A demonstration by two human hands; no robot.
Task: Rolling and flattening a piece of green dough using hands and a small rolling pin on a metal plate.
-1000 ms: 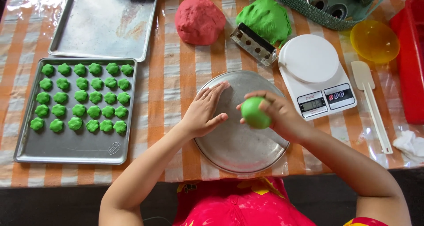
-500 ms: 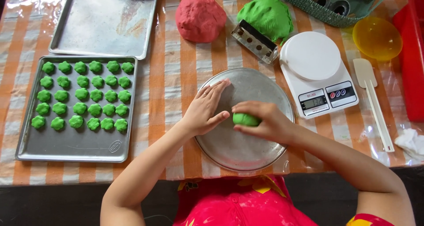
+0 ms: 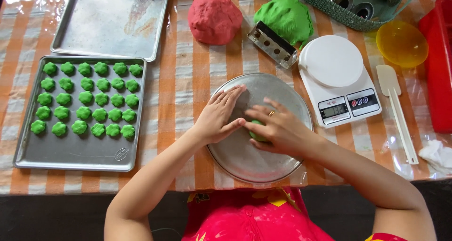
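Note:
A round metal plate lies in front of me on the striped cloth. My right hand presses flat on a small green dough ball on the plate, and only the ball's left edge shows under the palm. Just left of it, my left hand rests flat on the plate's left rim, its fingers together and its thumb touching the right hand's fingertips.
A baking tray with several green flower-shaped dough pieces lies at left, an empty tray behind it. Red dough, green dough, a metal cutter, a white scale, a yellow bowl and a spatula lie behind and right.
My right hand has brought the green ball down from above the plate and flattened over it. My left hand has stayed on the plate's rim.

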